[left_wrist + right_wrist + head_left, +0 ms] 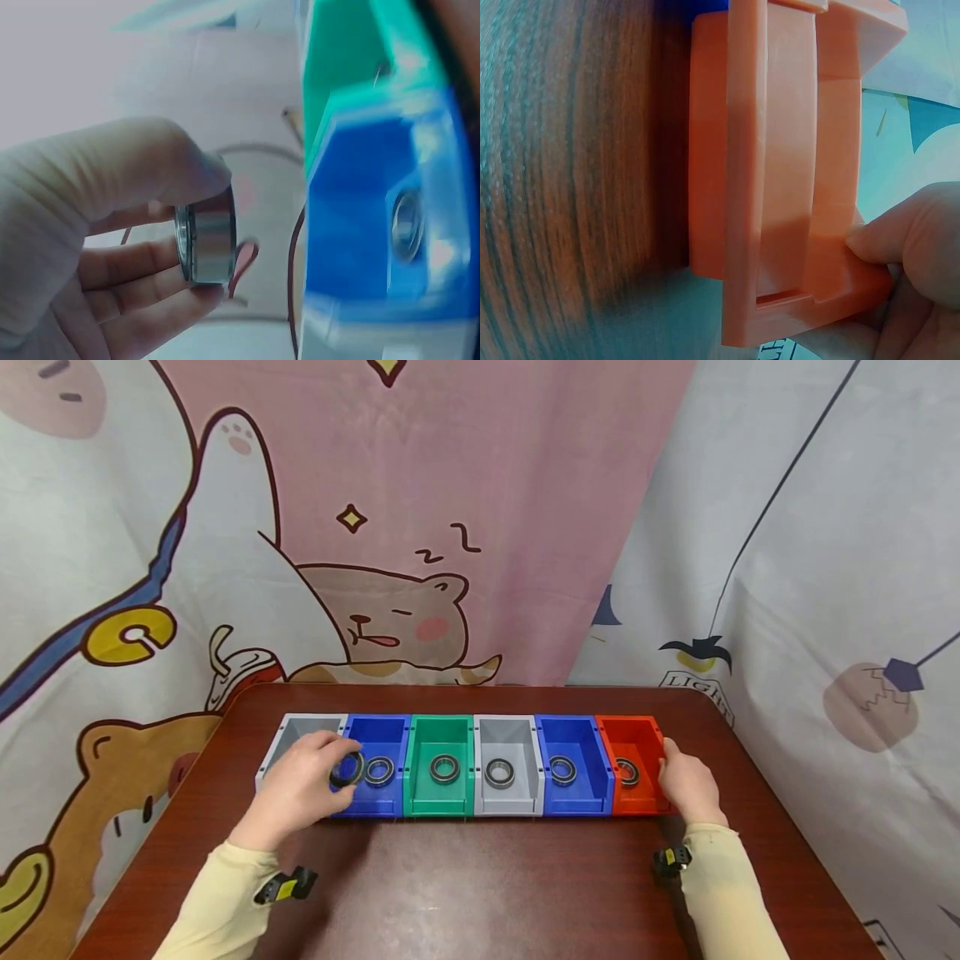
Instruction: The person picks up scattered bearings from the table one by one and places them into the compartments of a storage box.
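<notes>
A row of joined plastic bins stands on the table. My left hand (298, 787) holds a ball bearing (214, 240) between thumb and fingers, over the left blue bin (378, 806). Inside that bin lies another bearing (379, 784). At the row's right end, my right hand (690, 783) grips the side wall of the red bin (630, 731), thumb (874, 240) on the inner face and fingers outside. A bearing (635, 772) lies in the red bin, partly hidden by its left wall in the head view.
The green bin (440, 807), the light grey bin (506, 807) and the right blue bin (576, 806) each hold one bearing. A grey bin (311, 724) at the left end is partly behind my left hand. A patterned cloth (525, 527) hangs behind the brown table (480, 877).
</notes>
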`<state>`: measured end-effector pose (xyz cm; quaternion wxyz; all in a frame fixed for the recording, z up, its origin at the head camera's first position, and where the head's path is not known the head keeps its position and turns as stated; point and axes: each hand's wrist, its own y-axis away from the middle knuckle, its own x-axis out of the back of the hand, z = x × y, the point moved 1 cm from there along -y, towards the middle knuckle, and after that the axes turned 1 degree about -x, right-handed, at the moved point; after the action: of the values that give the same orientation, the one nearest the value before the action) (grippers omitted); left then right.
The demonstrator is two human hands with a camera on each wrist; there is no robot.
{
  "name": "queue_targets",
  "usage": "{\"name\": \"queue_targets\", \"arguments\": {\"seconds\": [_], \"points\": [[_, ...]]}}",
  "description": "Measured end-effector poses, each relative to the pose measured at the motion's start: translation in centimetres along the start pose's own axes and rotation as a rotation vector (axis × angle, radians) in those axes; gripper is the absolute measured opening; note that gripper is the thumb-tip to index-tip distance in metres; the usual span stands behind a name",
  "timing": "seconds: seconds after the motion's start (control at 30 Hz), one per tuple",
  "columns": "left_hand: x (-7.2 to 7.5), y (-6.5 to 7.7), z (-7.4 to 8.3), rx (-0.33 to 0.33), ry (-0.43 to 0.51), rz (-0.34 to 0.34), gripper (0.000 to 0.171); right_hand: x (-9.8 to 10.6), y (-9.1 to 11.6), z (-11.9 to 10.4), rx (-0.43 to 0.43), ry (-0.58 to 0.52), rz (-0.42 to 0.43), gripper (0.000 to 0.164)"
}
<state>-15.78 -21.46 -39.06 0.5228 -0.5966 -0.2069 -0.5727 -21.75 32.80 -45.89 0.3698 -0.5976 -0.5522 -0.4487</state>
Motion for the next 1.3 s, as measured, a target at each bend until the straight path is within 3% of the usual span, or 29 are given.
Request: {"name": "queue_targets", "arguments": {"seconds": [0.23,0.37,0.5,0.73,1.03,1.3], "points": [[1.1,-0.2,-3.7,0.153,-0.005,0.033,0.049,0.0,0.0,0.0,0.002,-0.005,0.000,0.051],[0.8,-0.4,-5.4,0.234,-0.009,0.012,0.047,0.0,-0.1,0.0,-0.004,0.002,0.003,0.051],[-0.3,-0.5,-6.7,0.272,-0.026,-0.027,0.047,-0.1,-0.1,0.0,0.000,0.008,0.007,0.052],[-2.9,-0.8,-8.5,0.287,-0.054,-0.133,0.045,-0.1,-0.2,0.1,0.002,0.011,0.006,0.051],[-5.6,-0.8,-9.5,0.277,-0.085,-0.243,0.040,0.0,-0.2,0.0,-0.015,0.011,-0.011,0.051],[-7.1,-0.8,-10.2,0.278,-0.090,-0.299,0.030,0.0,-0.2,0.0,-0.022,0.011,-0.011,0.051]]}}
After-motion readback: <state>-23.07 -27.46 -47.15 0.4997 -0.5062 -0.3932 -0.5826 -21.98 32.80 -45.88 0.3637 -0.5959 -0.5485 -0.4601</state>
